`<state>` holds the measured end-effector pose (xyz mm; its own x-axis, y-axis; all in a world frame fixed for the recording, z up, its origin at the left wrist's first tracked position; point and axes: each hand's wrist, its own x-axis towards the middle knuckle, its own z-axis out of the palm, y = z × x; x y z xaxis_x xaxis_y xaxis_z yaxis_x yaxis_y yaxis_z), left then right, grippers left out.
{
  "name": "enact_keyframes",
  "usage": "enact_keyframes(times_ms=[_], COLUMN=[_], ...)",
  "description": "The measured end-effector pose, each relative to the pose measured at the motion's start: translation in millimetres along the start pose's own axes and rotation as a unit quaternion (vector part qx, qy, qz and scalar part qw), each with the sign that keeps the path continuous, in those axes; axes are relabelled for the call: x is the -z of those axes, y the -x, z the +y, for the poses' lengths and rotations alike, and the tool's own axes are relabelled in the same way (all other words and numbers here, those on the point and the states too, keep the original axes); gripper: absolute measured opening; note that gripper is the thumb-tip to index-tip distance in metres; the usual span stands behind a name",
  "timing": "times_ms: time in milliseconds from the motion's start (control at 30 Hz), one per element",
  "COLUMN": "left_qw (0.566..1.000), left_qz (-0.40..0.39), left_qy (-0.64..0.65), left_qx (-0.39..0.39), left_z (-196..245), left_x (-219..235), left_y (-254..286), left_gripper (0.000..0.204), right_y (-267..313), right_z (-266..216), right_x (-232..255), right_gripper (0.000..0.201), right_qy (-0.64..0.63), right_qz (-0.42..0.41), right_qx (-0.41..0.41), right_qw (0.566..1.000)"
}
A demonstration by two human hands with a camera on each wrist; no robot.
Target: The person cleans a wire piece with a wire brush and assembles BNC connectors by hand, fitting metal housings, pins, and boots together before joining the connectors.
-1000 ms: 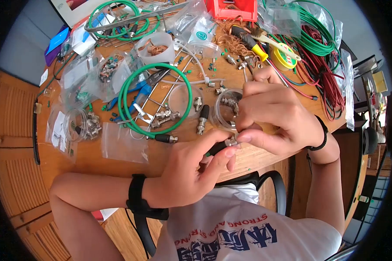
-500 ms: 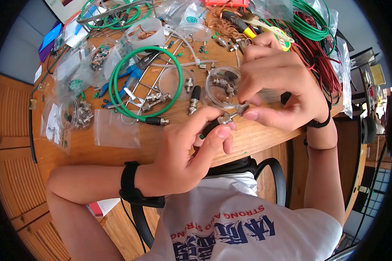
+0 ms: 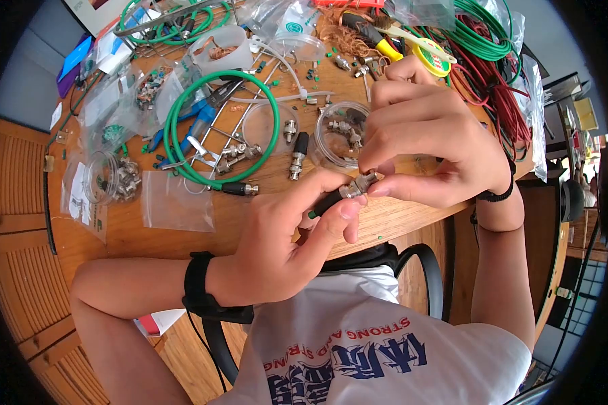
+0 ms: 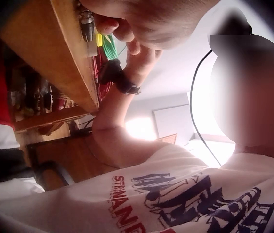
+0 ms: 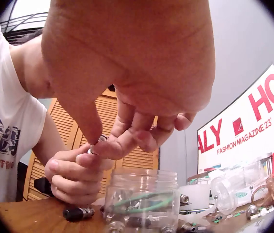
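Note:
My left hand (image 3: 287, 233) holds a BNC connector (image 3: 350, 190) with a black boot (image 3: 326, 203), pinched between thumb and forefinger above the table's front edge. Thumb and forefinger of my right hand (image 3: 432, 145) pinch the bright metal end of the connector. In the right wrist view this ring-like metal end (image 5: 98, 143) sits between the right fingertips, just over the left hand (image 5: 76, 177). Behind the hands stands a clear round jar (image 3: 341, 158) with several metal connectors inside. Another black-booted BNC connector (image 3: 298, 156) lies on the table left of the jar.
A looped green cable (image 3: 174, 138) with a connector end lies to the left, over blue-handled pliers (image 3: 201, 125). Further left are a flat plastic bag (image 3: 178, 201) and a jar lying among connectors (image 3: 127, 174). Red cables (image 3: 496, 115) and a yellow tin (image 3: 431, 57) lie at right.
Half a second ago the right fingers held a small metal piece a little away from the connector in the left hand; now that piece sits against it. The head view has shifted slightly.

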<state>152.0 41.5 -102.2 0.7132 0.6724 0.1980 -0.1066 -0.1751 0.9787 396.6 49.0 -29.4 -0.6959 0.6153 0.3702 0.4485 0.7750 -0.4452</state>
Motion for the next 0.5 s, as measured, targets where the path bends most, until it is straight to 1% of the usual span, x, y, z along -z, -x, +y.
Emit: enact_keyframes(times_ms=[100, 167, 233, 267, 333, 400, 433, 500], left_qw=[1.0, 0.999, 0.999, 0.999, 0.997, 0.996, 0.994, 0.993], left_qz=[-0.008, -0.007, 0.006, 0.008, 0.027, 0.022, 0.015, 0.018], left_qy=[-0.007, -0.012, -0.031, -0.03, -0.054, -0.076, -0.1, -0.104], left_qx=[0.029, 0.044, 0.007, 0.007, -0.043, -0.044, -0.045, -0.053], left_z=[5.1, 4.7, 2.4, 0.5, -3.3, 1.5, 3.9, 5.6], left_x=[2.5, 2.6, 1.5, 1.7, 1.4, 4.2, 5.6, 6.6], left_y=[0.5, 0.7, -0.7, -1.3, -1.7, -2.5, -2.5, -2.0], left_gripper=[0.021, 0.02, 0.02, 0.02, 0.014, 0.016, 0.019, 0.018], right_y=[-0.2, 0.3, -0.7, -1.3, -1.0, 0.6, 0.3, -0.6], right_z=[-0.4, -2.2, -5.0, -7.2, -7.5, -5.4, -6.9, -10.8], right_x=[-5.7, -7.1, -8.4, -8.3, -9.1, -11.4, -11.4, -10.7], right_gripper=[0.024, 0.026, 0.027, 0.028, 0.029, 0.03, 0.03, 0.031], right_qy=[0.018, 0.027, 0.036, 0.043, 0.048, 0.041, 0.041, 0.029], right_qz=[0.005, 0.003, 0.001, 0.003, 0.003, 0.026, 0.026, 0.023], right_qx=[0.014, 0.004, -0.003, -0.011, -0.02, -0.021, -0.02, -0.042], right_qw=[1.0, 1.0, 0.999, 0.999, 0.999, 0.999, 0.999, 0.998])
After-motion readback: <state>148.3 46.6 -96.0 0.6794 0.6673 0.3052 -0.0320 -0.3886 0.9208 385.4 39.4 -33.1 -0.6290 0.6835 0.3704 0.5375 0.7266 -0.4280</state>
